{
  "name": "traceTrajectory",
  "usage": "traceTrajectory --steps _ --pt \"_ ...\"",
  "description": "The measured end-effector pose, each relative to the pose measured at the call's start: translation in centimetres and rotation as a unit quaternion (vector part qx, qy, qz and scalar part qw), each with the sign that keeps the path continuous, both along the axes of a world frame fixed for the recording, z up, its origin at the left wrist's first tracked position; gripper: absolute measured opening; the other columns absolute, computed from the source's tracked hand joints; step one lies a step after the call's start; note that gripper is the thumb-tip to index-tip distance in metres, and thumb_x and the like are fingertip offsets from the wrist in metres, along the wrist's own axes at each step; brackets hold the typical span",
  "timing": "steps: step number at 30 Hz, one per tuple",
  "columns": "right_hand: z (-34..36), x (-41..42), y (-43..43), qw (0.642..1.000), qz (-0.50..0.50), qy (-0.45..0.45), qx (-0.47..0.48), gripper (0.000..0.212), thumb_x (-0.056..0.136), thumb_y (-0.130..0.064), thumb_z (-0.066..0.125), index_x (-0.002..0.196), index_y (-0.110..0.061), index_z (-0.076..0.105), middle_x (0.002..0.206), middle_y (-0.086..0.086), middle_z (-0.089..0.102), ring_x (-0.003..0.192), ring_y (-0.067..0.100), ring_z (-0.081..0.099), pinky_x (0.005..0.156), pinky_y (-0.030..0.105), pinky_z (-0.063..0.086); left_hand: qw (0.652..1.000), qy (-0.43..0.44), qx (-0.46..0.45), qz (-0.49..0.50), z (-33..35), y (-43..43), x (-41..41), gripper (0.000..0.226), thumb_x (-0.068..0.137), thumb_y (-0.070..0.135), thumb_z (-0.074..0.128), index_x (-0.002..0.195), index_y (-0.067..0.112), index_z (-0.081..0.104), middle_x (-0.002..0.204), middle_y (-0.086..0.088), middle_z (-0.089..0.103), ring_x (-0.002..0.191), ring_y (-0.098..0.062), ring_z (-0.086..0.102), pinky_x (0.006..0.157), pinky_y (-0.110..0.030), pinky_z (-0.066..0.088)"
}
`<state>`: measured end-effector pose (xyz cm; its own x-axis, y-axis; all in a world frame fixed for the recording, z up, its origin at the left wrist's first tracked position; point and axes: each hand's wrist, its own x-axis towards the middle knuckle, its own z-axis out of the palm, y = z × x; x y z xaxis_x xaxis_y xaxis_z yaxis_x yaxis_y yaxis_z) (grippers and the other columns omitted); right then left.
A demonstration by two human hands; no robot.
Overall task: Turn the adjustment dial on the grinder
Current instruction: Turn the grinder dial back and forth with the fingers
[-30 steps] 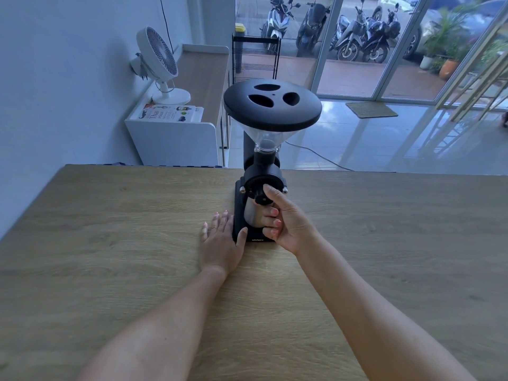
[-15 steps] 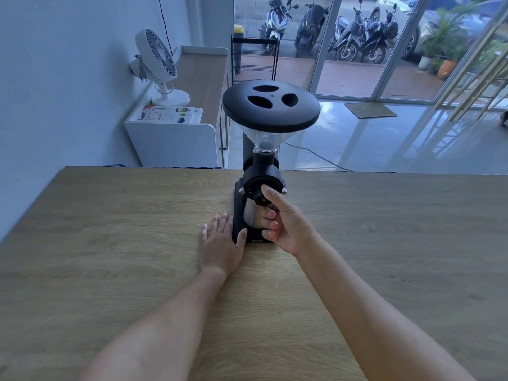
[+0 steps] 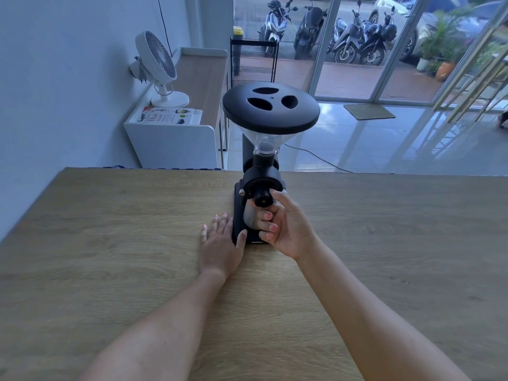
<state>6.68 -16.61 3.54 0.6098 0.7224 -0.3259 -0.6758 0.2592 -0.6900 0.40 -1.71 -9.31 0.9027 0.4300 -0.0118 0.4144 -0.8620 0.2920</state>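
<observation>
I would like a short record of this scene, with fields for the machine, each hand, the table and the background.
machine: black grinder standing upright on the wooden table, black lid on top
dial: small black knob on the front
right hand: fingers on the dial
left hand: flat on the table, thumb against the grinder's base
background: white fan on a white cabinet, parked motorbikes outside the glass

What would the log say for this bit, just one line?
right hand: pinching dial | left hand: flat beside grinder base
</observation>
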Motion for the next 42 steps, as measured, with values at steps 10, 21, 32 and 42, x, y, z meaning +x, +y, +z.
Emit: traceTrajectory --steps 10,21,32,42 --pt "-0.27 0.03 0.09 1.0 -0.027 0.0 -0.005 0.04 0.091 -0.044 0.063 0.104 -0.005 0.066 0.05 -0.01 0.039 0.037 0.002 0.033 0.037 0.018 0.029 1.0 -0.004 -0.007 -0.002 0.16 -0.05 -0.06 0.074 0.094 0.063 0.005 0.155 0.021 0.015 0.164 0.004 0.011 0.151 -0.014 -0.001 0.123 -0.042 -0.002" --pt "-0.22 0.07 0.06 0.999 -0.03 0.002 -0.015 0.04 0.089 -0.043 0.067 0.105 -0.007 0.064 0.049 -0.01 0.037 0.037 0.003 0.032 0.038 0.018 0.028 1.0 -0.003 -0.009 -0.003 0.48 -0.1 -0.11 0.072 0.095 0.061 0.007 0.155 0.022 0.014 0.164 0.005 0.01 0.151 -0.013 -0.001 0.123 -0.043 0.0" --pt "-0.44 0.14 0.2 0.999 -0.038 0.003 -0.021 0.04 0.081 -0.044 0.075 0.098 -0.011 0.06 0.048 -0.009 0.036 0.037 0.003 0.032 0.037 0.019 0.03 1.0 -0.006 -0.018 -0.001 0.34 -0.11 -0.12 0.074 0.094 0.063 0.005 0.155 0.022 0.014 0.164 0.005 0.009 0.151 -0.012 -0.002 0.123 -0.043 0.0" --pt "-0.38 0.0 0.43 0.999 -0.044 -0.001 -0.027 0.037 0.076 -0.045 0.078 0.087 -0.014 0.061 0.048 -0.01 0.034 0.037 0.003 0.031 0.039 0.019 0.028 1.0 -0.012 -0.019 -0.001 0.29 -0.07 -0.06 0.079 0.09 0.064 0.0 0.155 0.022 0.015 0.164 0.005 0.01 0.151 -0.013 -0.001 0.123 -0.043 0.0"
